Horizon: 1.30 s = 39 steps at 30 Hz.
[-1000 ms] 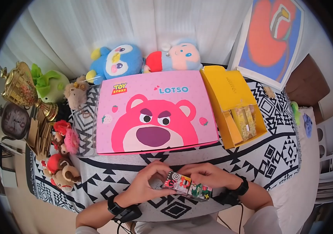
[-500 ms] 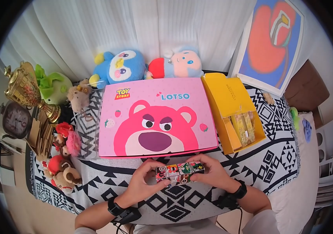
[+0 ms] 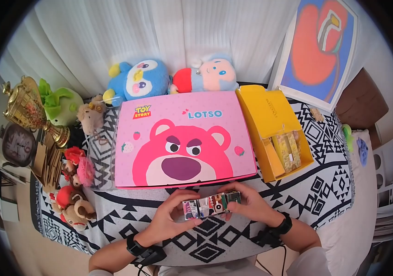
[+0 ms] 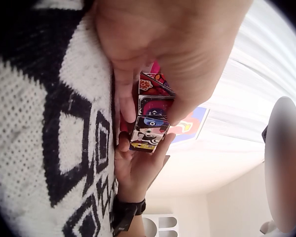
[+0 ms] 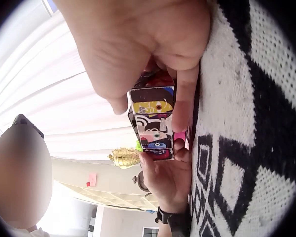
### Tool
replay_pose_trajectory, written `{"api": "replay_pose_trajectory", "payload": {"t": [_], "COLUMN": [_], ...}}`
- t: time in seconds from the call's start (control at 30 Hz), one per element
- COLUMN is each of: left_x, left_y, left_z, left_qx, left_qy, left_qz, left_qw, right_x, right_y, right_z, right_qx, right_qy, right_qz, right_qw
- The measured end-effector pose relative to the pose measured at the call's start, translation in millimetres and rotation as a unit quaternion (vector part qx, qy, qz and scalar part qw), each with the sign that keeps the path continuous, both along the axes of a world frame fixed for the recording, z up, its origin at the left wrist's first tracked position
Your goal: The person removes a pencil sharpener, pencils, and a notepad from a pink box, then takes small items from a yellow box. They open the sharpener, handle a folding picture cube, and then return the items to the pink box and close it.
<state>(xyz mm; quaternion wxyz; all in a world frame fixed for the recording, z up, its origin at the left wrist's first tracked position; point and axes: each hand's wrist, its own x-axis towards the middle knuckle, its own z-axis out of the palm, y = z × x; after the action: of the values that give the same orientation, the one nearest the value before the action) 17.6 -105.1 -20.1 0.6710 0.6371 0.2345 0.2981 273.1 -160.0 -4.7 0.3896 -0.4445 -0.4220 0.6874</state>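
A folding picture cube (image 3: 211,205), drawn out into a long bar of joined blocks with colourful cartoon prints, is held between both hands just above the cloth. My left hand (image 3: 170,215) grips its left end, thumb along the near side and fingers behind. At the other end, my right hand (image 3: 251,205) holds it the same way. In the left wrist view the folding cube (image 4: 152,106) shows a slanting seam between its printed blocks. From the right wrist, the end near the right hand carries a yellow cartoon face.
A pink Lotso box (image 3: 185,138) lies beyond the hands, with an open yellow box (image 3: 270,110) to its right. Plush toys (image 3: 141,80) sit behind. A gold trophy (image 3: 26,106), a clock (image 3: 19,142) and more plush toys (image 3: 74,207) stand at the left. A patterned cloth (image 3: 159,239) covers the table.
The folding cube has gone from slanting down rightward to nearly level, and different printed faces now point up. Both hands have turned with it, the right sliding to its end.
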Motion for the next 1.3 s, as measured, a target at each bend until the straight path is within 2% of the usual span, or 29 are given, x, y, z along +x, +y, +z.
{"api": "replay_pose_trajectory", "payload": {"t": [0.07, 0.13, 0.27, 0.33, 0.37, 0.43, 0.57, 0.63, 0.77, 0.83, 0.93, 1.03, 1.27, 1.3], "left_x": [-1, -3, -5, -8, -9, -9, -8, -7, -5, -2, 0, 3, 2, 2], "left_y": [0, -1, -2, -2, -3, -3, -3, -3, -3, -1, 0, 0, -1, -3], "left_z": [1, 2, 1, 2, 3, 3, 2, 5, 3, -4, -4, -4, 0, 0], "left_qx": [-0.029, -0.136, -0.113, -0.18, -0.18, -0.167, -0.15, -0.138, -0.16, 0.003, 0.04, 0.039, 0.057, 0.025], "left_qy": [-0.009, -0.036, -0.027, -0.032, -0.032, -0.037, -0.034, -0.035, -0.024, 0.012, 0.001, -0.021, -0.002, -0.003], "left_qz": [0.007, 0.01, 0.015, 0.018, 0.018, 0.026, 0.037, 0.041, 0.039, 0.026, 0.019, 0.014, 0.015, 0.023], "left_qw": [1.0, 0.99, 0.993, 0.983, 0.983, 0.985, 0.987, 0.989, 0.986, 1.0, 0.999, 0.999, 0.998, 0.999], "right_x": [0, -2, -2, 1, 1, 2, -1, -3, -5, -5, -5, -4, -5, -5], "right_y": [0, -3, -5, -5, -5, -3, -4, -2, -1, 0, -1, 0, 0, 0], "right_z": [-2, -12, -7, -6, -6, -4, 1, 4, 3, 5, 3, 4, -2, -2], "right_qx": [0.002, 0.08, 0.058, 0.044, 0.044, 0.079, 0.088, 0.125, 0.113, 0.119, 0.12, 0.178, 0.2, 0.204], "right_qy": [0.007, -0.046, -0.075, -0.033, -0.032, -0.088, -0.114, -0.124, -0.071, -0.095, -0.09, -0.134, -0.147, -0.155], "right_qz": [0.033, 0.042, 0.038, 0.056, 0.056, 0.088, 0.081, 0.074, 0.068, 0.087, 0.084, 0.083, 0.057, 0.049], "right_qw": [0.999, 0.995, 0.995, 0.997, 0.997, 0.989, 0.986, 0.982, 0.989, 0.984, 0.985, 0.971, 0.967, 0.965]}}
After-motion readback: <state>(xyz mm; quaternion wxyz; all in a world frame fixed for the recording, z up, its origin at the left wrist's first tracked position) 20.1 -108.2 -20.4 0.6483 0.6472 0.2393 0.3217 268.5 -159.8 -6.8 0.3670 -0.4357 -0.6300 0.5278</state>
